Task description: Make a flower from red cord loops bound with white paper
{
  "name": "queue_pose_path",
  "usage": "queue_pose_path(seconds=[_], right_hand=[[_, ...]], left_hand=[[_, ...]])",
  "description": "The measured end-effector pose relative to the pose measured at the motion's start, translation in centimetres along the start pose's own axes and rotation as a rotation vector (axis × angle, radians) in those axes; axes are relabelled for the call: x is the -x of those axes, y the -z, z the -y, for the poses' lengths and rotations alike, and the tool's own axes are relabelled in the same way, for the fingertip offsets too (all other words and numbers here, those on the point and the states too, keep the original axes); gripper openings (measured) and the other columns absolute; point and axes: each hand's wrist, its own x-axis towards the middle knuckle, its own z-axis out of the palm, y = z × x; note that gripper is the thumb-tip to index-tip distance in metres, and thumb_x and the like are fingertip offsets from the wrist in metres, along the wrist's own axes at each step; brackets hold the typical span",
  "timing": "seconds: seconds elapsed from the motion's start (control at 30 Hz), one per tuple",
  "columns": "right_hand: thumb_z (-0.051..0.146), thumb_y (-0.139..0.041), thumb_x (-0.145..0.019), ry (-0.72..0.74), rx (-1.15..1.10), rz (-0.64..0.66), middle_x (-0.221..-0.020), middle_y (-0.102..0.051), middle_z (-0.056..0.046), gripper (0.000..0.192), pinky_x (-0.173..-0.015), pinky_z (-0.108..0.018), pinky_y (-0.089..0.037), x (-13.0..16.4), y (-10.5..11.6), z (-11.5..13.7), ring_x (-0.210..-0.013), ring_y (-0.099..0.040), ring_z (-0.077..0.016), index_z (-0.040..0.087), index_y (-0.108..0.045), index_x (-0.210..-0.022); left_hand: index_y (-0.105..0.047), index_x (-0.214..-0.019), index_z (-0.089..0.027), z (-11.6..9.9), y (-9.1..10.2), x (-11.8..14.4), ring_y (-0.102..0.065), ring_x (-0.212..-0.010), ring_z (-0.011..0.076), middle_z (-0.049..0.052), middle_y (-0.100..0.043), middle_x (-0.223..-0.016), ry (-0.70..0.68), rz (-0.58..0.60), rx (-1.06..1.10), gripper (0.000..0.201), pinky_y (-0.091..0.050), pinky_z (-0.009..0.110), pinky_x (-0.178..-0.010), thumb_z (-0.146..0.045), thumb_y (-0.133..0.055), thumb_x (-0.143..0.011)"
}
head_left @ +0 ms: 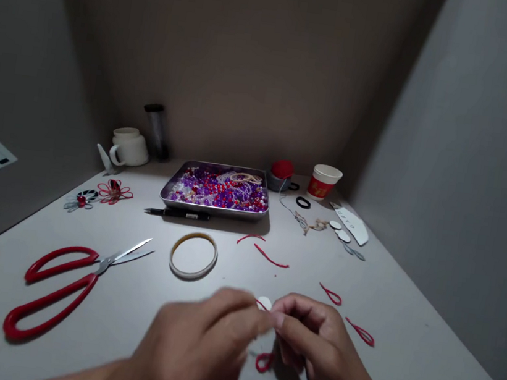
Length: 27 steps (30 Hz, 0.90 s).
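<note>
At the lower middle of the frame, over the pale table [116,331], the right hand [322,343] pinches a thin red cord [262,305] between thumb and forefinger. The left hand [208,340], slightly blurred, comes in from the other side with its fingers bent and its tips meeting those of the right; whether it grips the cord as well, I cannot tell. The cord shows as a short strand between the two hands, in front of a small white disc [265,301]. Just below the fingertips is a small red loop [263,362]; whether it joins the cord is hidden. Two more loops, the upper loop [333,296] and the lower loop [363,334], lie right of the right hand, and two loose red snippets [271,258] lie above the hands. Red-handled scissors [103,265] lie open at the lower left, with a roll of tape [190,276] between them and the snippets. At the centre, a metal tray [213,211] holds purple, red and clear beads [225,191], with a black pen [185,214] along its front edge.
</note>
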Motion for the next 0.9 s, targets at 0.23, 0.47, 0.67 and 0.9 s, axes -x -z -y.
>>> queue_pose_path(seconds=[0.23,0.47,0.67,0.9], right_hand=[[0.025,-0.057,-0.063,-0.070,0.008,0.109,-0.045,-0.045,0.005,0.012,-0.035,-0.016,-0.022,0.3,-0.5,0.3,-0.037,-0.034,-0.0048,0.016,-0.052,-0.057],[0.022,-0.058,-0.064,-0.057,0.057,0.126,-0.047,-0.046,0.005,0.010,-0.035,-0.016,-0.027,0.5,-0.7,0.6,-0.039,-0.037,-0.0053,0.015,-0.055,-0.057],[0.021,-0.058,-0.067,0.017,0.043,0.102,-0.046,-0.050,0.004,0.009,-0.035,-0.015,-0.028,0.4,-0.4,0.1,-0.043,-0.049,-0.0087,0.014,-0.064,-0.065],[0.021,-0.058,-0.071,0.267,0.330,-0.209,-0.056,-0.059,-0.001,0.015,-0.034,-0.019,-0.036,-0.3,0.5,-0.5,-0.040,-0.046,-0.0090,0.013,-0.066,-0.081]], left_hand=[[-0.055,-0.103,-0.012,2.5,-1.5,-0.9,-0.059,-0.067,0.0175,0.011,-0.066,-0.083,-0.138,-0.139,-0.240,0.023,-0.047,0.027,-0.056,-0.010,-0.047,-0.081],[-0.060,-0.085,-0.012,2.9,-2.2,-0.4,-0.050,-0.054,0.0147,0.006,-0.061,-0.065,-0.169,-0.110,-0.202,0.019,-0.036,0.025,-0.049,-0.009,-0.042,-0.081],[-0.063,-0.080,-0.009,2.4,-1.5,-0.7,-0.047,-0.053,0.0153,0.009,-0.057,-0.063,0.020,0.049,0.048,0.021,-0.033,0.025,-0.047,-0.014,-0.044,-0.073],[-0.054,-0.056,-0.014,1.4,-1.0,-2.4,-0.038,-0.045,0.0080,-0.003,-0.045,-0.049,0.786,0.116,0.512,0.018,-0.028,0.020,-0.044,-0.020,-0.047,-0.072]])
